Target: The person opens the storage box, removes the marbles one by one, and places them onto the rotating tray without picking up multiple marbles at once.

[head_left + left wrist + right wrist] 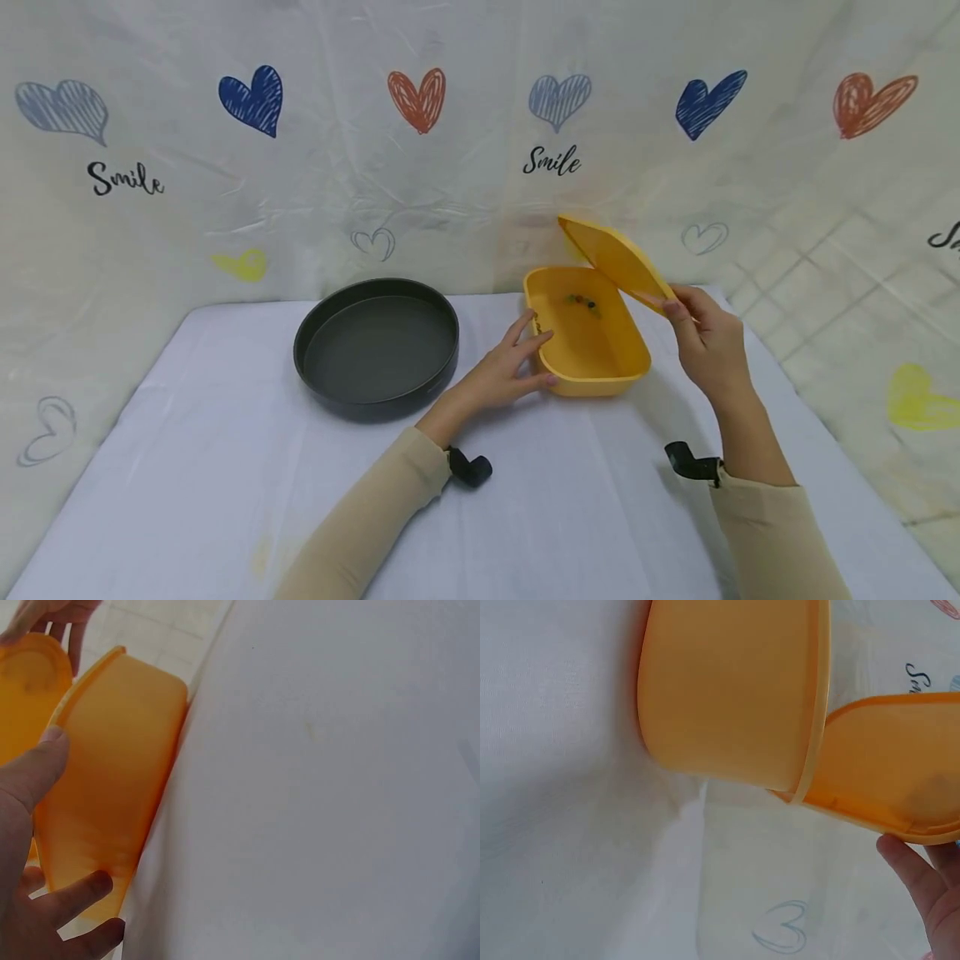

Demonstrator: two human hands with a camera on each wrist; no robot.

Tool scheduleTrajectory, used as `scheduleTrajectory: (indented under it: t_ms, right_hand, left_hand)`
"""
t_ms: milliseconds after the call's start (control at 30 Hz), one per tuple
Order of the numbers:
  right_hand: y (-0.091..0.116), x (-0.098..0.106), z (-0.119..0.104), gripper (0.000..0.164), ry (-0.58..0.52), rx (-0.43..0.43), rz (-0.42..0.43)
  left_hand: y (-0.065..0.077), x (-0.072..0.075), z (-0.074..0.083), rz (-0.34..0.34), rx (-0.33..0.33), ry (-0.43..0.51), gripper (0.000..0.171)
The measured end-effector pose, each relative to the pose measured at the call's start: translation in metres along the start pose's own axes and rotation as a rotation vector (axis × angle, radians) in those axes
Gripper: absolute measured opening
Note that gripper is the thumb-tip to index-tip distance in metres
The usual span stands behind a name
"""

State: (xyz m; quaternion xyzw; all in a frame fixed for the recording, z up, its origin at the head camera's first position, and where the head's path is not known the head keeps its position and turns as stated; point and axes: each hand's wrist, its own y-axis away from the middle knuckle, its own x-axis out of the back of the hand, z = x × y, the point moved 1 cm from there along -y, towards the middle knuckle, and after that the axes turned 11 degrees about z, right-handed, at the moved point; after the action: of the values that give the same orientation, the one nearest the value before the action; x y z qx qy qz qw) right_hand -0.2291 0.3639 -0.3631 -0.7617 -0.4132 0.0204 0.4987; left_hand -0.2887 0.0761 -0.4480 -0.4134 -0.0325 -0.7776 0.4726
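Observation:
A yellow rectangular plastic container (588, 333) stands on the table, its top uncovered. Small dark and coloured spots (583, 303) show inside toward its far end. My right hand (708, 337) pinches the near end of the matching yellow lid (615, 260), which is tilted up over the container's right side. In the right wrist view the lid slants beside the container's rim, thumb and fingers at its edge. My left hand (506, 367) rests against the container's left side with fingers spread. The left wrist view has the thumb (45, 757) at the rim.
A round dark grey pan (375, 346) sits on the table left of the container. White cloth (225, 467) covers the table. Behind it hangs a pale sheet (480, 192) printed with hearts and "Smile", close behind the pan and container.

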Motion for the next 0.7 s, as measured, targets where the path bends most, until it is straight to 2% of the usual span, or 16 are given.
scheduleTrajectory:
  t_ms: [233, 333, 700]
  right_hand:
    - [0.000, 0.009, 0.000, 0.029, -0.075, -0.214, 0.061]
    - [-0.001, 0.015, -0.001, 0.031, -0.149, -0.311, 0.077]
    - [0.001, 0.033, 0.003, 0.041, -0.682, -0.676, 0.268]
  left_hand:
    - [0.001, -0.001, 0.004, -0.011, -0.005, -0.004, 0.075]
    - [0.000, -0.003, 0.006, -0.014, -0.001, 0.000, 0.075]
    - [0.000, -0.003, 0.005, -0.017, 0.050, -0.009, 0.077]
